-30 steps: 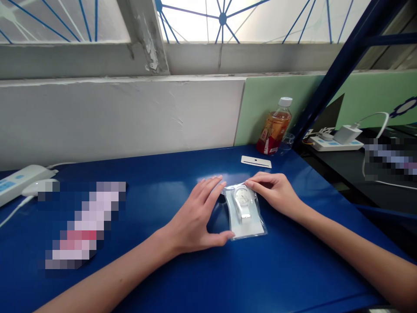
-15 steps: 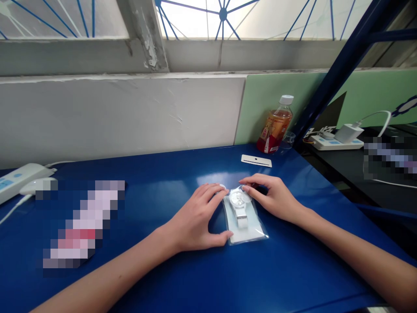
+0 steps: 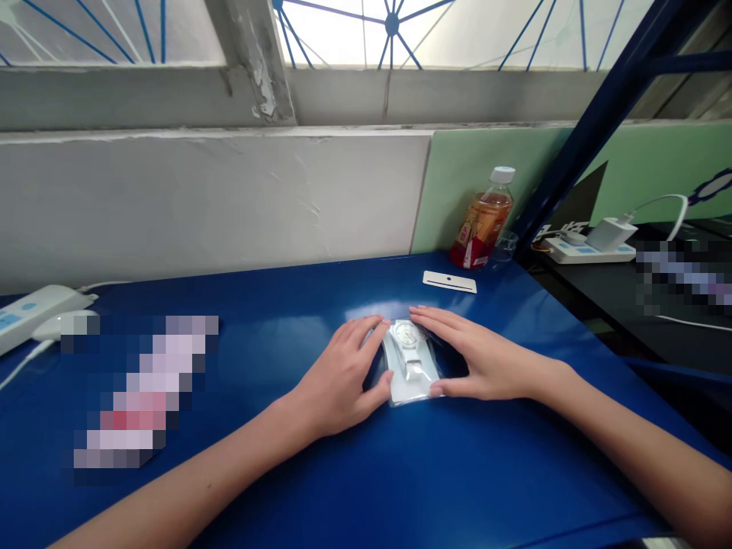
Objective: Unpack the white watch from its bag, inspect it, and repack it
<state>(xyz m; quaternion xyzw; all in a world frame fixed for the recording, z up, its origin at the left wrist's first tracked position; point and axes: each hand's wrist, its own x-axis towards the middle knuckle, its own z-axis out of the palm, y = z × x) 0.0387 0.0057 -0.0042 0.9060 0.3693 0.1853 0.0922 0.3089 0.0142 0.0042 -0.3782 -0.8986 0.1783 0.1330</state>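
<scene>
A white wristwatch (image 3: 406, 335) lies in a clear plastic bag (image 3: 403, 390) with a pale card behind it, on the blue table. My left hand (image 3: 348, 374) holds the bag's left side, fingertips at the upper corner and thumb at the lower one. From the right, my right hand (image 3: 486, 354) spans the other side in the same way, its thumb pressing the lower right corner. Both hands curve round the bag with a gap between thumb and fingers. The bag's upper edge is partly hidden by fingertips.
Behind the bag lies a small white slotted card (image 3: 449, 281). A drink bottle (image 3: 483, 221) stands by the wall. At the left are a white power strip (image 3: 40, 311) and a blurred-out object (image 3: 146, 393). Another power strip (image 3: 592, 250) sits at the right.
The bagged watch has shifted left and slightly away from me. My right hand has moved from the bag's top corner to span its right side, thumb now at the lower corner.
</scene>
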